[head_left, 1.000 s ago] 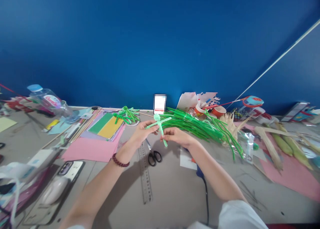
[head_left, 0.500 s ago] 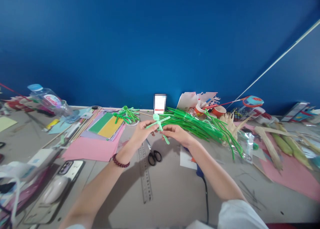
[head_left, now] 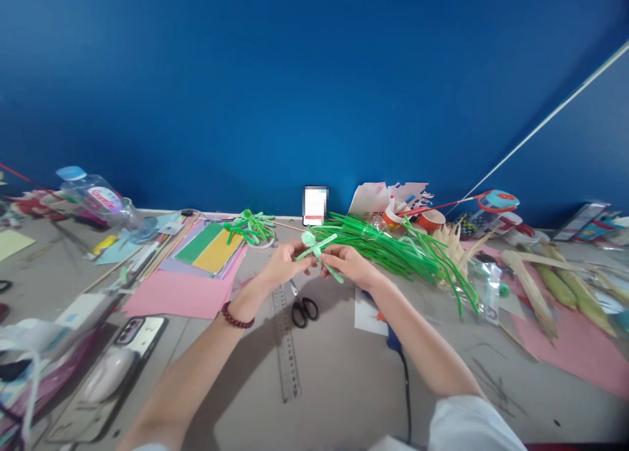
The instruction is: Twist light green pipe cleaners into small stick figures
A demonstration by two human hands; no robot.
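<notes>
A small light-green pipe-cleaner figure (head_left: 314, 246), with a round head and outstretched arms, is held above the grey table (head_left: 344, 372) between both my hands. My left hand (head_left: 282, 264) pinches its left side; a dark red bead bracelet sits on that wrist. My right hand (head_left: 351, 265) grips the lower stem. Just behind the hands lies a big bundle of green pipe cleaners (head_left: 388, 248). A few finished green figures (head_left: 248, 227) rest on a white disc to the left.
Black-handled scissors (head_left: 303, 307) and a clear ruler (head_left: 286, 346) lie under my hands. Coloured paper sheets (head_left: 196, 267) spread left, with a phone (head_left: 135, 333), a mouse and a water bottle (head_left: 95, 198). Corn husks (head_left: 550, 280), cups and pink paper fill the right.
The figure has tilted over and dropped slightly, its head now leaning left. My hands have drawn closer together around it.
</notes>
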